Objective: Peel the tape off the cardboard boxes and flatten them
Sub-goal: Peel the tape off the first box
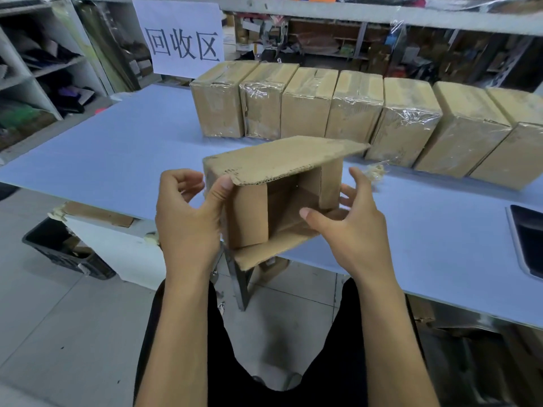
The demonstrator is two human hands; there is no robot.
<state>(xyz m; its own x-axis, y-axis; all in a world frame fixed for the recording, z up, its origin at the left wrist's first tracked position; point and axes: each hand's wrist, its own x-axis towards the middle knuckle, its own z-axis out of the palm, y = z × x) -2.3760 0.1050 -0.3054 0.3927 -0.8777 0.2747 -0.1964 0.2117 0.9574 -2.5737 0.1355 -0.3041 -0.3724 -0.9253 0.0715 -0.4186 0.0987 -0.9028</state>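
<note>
Shelving and a white sign stand behind the blue worktop (123,148), where seven taped boxes (308,107) wait in a row. Nearer than that row, the opened box (276,183) is held in the air, flaps splayed. Left hand (188,218) pinches the top flap; right hand (352,227) cups the far side, thumb inside (fingers probably behind). Pressing opposite corners together should collapse it flat.

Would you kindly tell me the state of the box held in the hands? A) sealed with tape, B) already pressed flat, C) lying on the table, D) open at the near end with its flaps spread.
D: the held box shows its hollow inside, flaps spread, between left hand and right hand.
</note>
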